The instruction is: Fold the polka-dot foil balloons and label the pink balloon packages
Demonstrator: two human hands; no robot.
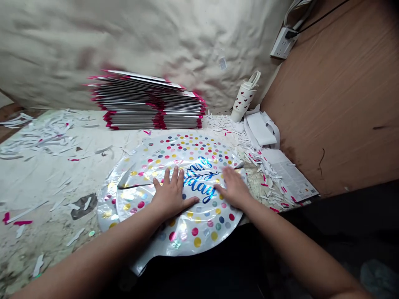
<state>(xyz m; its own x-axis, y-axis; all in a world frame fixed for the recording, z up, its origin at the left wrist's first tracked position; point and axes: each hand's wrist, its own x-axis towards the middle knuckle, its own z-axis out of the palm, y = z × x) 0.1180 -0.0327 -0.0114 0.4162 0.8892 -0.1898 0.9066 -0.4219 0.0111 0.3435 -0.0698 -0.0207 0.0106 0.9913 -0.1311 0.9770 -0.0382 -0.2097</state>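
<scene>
Flat foil balloons (199, 245), white with coloured dots and blue script lettering, lie at the table's front edge and overhang it a little. A dark-edged fold or slit runs across the top one. My left hand (171, 193) rests on the foil left of the lettering, its fingers spread. On the right of the lettering, my right hand (232, 187) touches the foil, palm down, with thumb apart from the other fingers; its fingertips are slightly blurred near the fold line.
Behind the foil stands a stack of folded, pink-edged sheets (149, 104). A white tumbler with hearts (243, 99), a white roll (260, 128) and a printed packet (289, 176) are at the right. Paper scraps litter the table (37, 174). A power strip (283, 43) hangs at upper right.
</scene>
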